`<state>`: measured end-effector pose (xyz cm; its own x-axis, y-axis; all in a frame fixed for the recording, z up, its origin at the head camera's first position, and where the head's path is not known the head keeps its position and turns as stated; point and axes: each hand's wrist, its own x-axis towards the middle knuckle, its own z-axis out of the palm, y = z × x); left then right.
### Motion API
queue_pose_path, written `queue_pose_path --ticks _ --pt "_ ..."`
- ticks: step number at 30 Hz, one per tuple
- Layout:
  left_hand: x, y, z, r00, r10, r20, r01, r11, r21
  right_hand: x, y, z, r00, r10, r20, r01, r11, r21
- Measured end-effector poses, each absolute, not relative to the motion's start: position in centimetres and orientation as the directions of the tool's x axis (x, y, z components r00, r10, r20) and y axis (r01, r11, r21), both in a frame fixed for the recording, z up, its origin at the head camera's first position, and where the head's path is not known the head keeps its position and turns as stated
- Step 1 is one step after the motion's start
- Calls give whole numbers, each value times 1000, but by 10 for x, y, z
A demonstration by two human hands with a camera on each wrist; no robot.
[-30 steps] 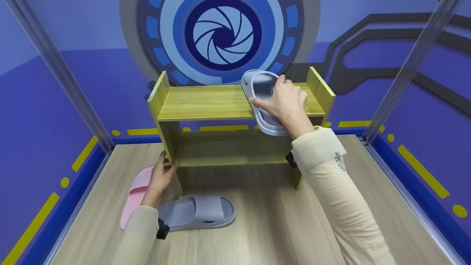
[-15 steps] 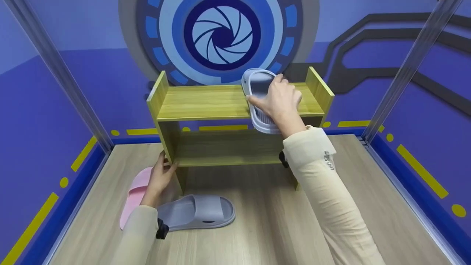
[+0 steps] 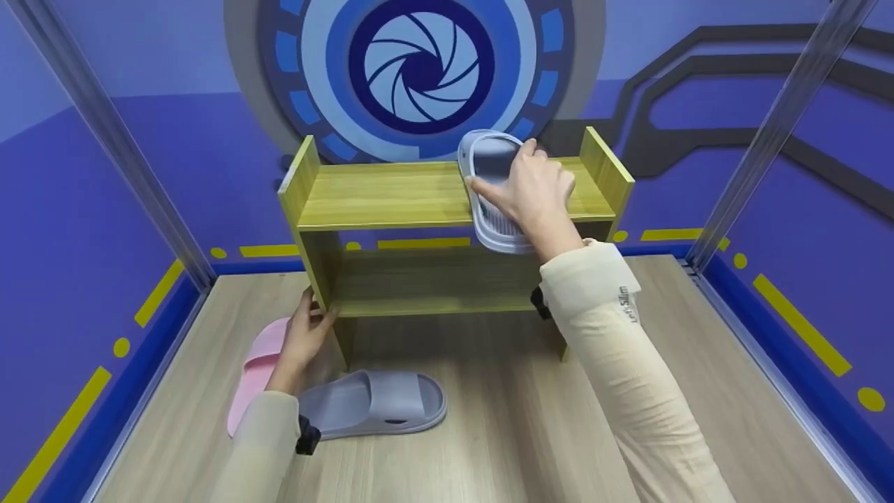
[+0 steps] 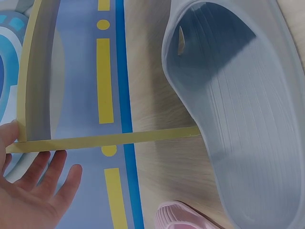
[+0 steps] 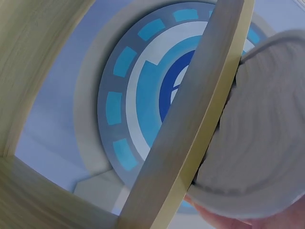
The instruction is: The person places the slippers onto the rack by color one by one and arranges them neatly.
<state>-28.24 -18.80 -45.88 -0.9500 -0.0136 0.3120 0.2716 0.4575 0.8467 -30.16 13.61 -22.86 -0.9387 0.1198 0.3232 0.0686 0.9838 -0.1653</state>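
Observation:
At the right part of the top shelf, my right hand [image 3: 538,188] grips a grey slipper [image 3: 494,157], thumb over its left edge and fingers across to the far side. The slipper's heel juts past the shelf's front edge; in the right wrist view its ribbed sole [image 5: 262,124] shows against that edge. My left hand [image 3: 304,339] holds the left side panel of the wooden rack [image 3: 391,192], with the thumb at the front and fingers along the outer face. A second grey slipper [image 3: 401,402] lies on the floor beside my left wrist, its heel hidden by the sleeve.
A pink slipper [image 3: 258,370] lies left of the rack, partly behind my left hand. The lower shelf [image 3: 433,279] sits under the top one. Blue printed walls [image 3: 174,154] and metal posts [image 3: 775,119] enclose the wooden floor [image 3: 489,433].
My right hand and the slipper it grips have shifted slightly left along the top shelf, then stayed almost still over the last half second. My left hand has kept its place on the rack.

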Motion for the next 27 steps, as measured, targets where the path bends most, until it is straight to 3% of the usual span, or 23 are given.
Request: queue_pose_path --ticks 16,27 --pt "-281 -187 -457 -963 -22 270 234 434 870 -288 202 -210 -859 66 507 -102 949 -297" --pt "-264 -178 -434 -961 -13 276 247 410 878 -290 253 -237 -661 167 731 -327 813 -482"
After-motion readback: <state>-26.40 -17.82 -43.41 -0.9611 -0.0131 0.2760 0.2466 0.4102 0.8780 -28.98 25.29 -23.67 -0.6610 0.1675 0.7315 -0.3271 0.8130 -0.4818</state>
